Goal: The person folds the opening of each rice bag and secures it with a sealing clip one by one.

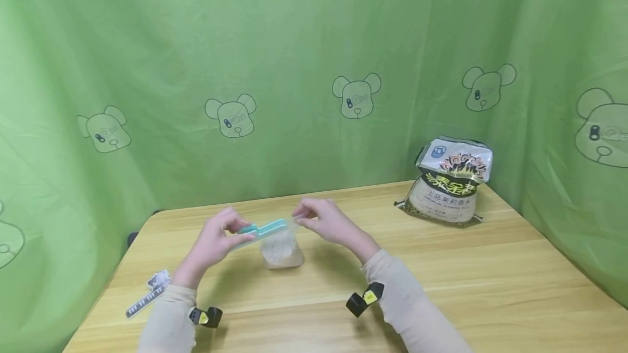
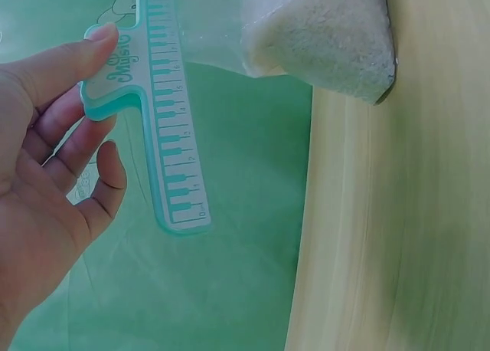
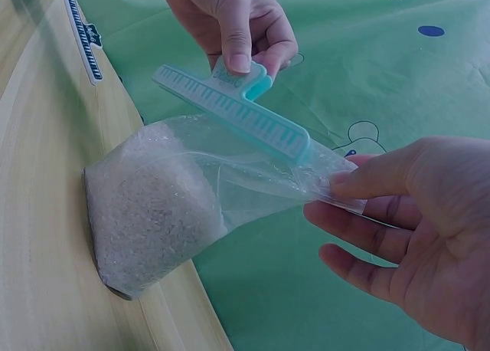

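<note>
Clear plastic rice bag point(image 1: 283, 253), one of it, rests on the wooden table point(image 1: 490, 266) between the two hands, its upper part at the fingertips' level. To the left of the left hand, nearer the person, lies a dark-and-white piano-key clip point(image 1: 144, 300); the head and right wrist views show it, the left wrist view does not. The left hand point(image 1: 218, 236) pinches the handle of a teal piano-key clip point(image 1: 271, 227), whose long bar crosses the bag's upper part; I cannot tell whether the jaws enclose the plastic. Only the left wrist view makes the numbers along its keys readable. The right hand point(image 1: 324, 219) pinches the bag's mouth just past the bar, clearest from the right wrist. Well right of that hand, farther from the person, stands a printed jasmine rice bag point(image 1: 446, 187), in the head view alone. Counted: two clips, two rice bags.
</note>
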